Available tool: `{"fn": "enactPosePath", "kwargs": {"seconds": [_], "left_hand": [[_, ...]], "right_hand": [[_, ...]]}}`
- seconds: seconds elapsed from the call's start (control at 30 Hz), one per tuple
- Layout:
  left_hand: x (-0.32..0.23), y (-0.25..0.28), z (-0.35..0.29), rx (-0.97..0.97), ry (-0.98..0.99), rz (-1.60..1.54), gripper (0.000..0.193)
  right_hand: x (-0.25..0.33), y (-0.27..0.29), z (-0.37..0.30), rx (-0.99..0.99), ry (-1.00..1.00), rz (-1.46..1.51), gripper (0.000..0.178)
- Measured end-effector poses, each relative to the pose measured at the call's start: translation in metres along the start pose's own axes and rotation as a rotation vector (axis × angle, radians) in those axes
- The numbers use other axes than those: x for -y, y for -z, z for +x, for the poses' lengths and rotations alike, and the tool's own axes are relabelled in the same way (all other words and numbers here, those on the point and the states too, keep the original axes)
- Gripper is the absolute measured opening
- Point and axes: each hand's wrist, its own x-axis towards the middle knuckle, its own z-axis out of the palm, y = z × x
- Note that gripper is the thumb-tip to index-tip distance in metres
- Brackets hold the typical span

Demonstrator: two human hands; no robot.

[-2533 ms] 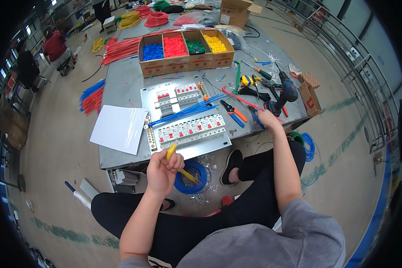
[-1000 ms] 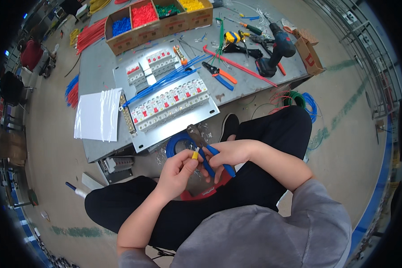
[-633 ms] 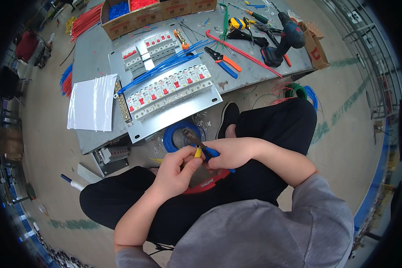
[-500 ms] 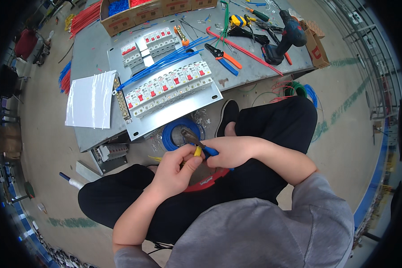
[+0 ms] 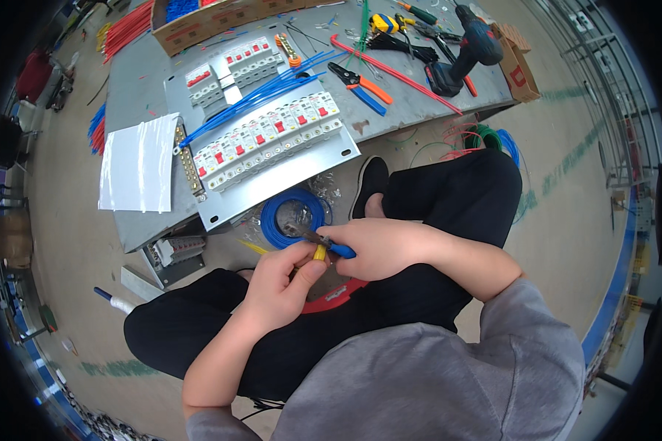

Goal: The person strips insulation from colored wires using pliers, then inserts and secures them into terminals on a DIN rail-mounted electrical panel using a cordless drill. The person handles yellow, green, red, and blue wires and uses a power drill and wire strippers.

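Note:
Above my lap, my right hand (image 5: 382,248) is closed round blue-handled pliers (image 5: 342,251). Their dark metal jaws point left, close over the top of a short yellow piece (image 5: 320,253). My left hand (image 5: 276,288) pinches that piece between thumb and fingers; it looks like yellow wire or sleeving, but its exact kind is unclear. Whether the jaws touch it cannot be made out. Just beyond my hands, a coil of blue wire (image 5: 293,217) lies on the floor. A red curved object (image 5: 336,297) shows below my hands, partly covered by them.
On the grey table (image 5: 136,228) lies a metal plate (image 5: 290,184) carrying rows of circuit breakers (image 5: 265,140) and a bundle of blue wires (image 5: 250,110). Wire strippers (image 5: 362,90), a cordless drill (image 5: 467,55) and a white sheet (image 5: 138,165) lie around it. Green wire coils (image 5: 484,137) sit on the floor.
The pliers have turned, their jaws swinging lower and further left by the yellow piece's top. Both hands keep their hold. The whole view has shifted slightly.

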Motion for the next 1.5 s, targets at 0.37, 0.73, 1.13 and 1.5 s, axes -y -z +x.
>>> {"fn": "enactPosePath", "kwargs": {"seconds": [0.37,0.73,1.13,1.5], "left_hand": [[0.003,-0.001,-0.009,-0.038,-0.100,0.147,0.032],[0.006,-0.004,-0.003,-0.031,-0.263,0.152,0.037],[0.001,-0.006,0.002,-0.138,-0.363,0.375,0.016],[0.000,0.001,0.000,-0.036,-0.542,0.404,0.016]], "right_hand": [[-0.005,0.000,-0.007,-0.032,0.127,0.146,0.018],[-0.007,-0.004,-0.009,-0.095,0.176,0.084,0.023],[-0.002,-0.006,-0.006,-0.056,0.144,0.093,0.023],[-0.003,-0.006,-0.008,0.220,0.215,0.395,0.032]]}}
